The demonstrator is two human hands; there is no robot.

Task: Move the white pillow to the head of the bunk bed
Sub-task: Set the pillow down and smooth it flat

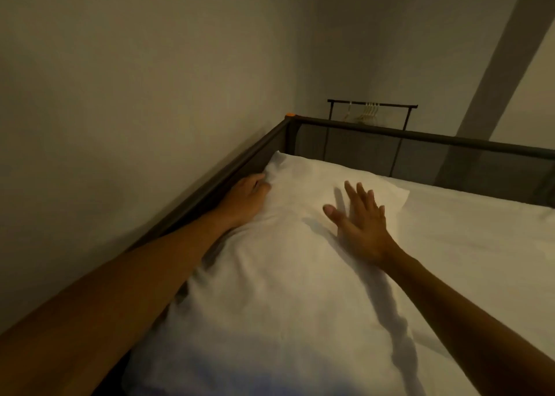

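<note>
- white pillow [270, 275] – long axis runs away from the person twd the end rail [420, 136]
- left hand [246, 199] nearer its far corner, fingers curled on pillow's edge
- right hand [360, 224] flat, fingers spread on top

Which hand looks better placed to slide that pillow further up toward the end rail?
Probably the left hand: its fingers curl into the white pillow at the edge beside the side rail. The right hand is spread open on top, pressing at most.
</note>
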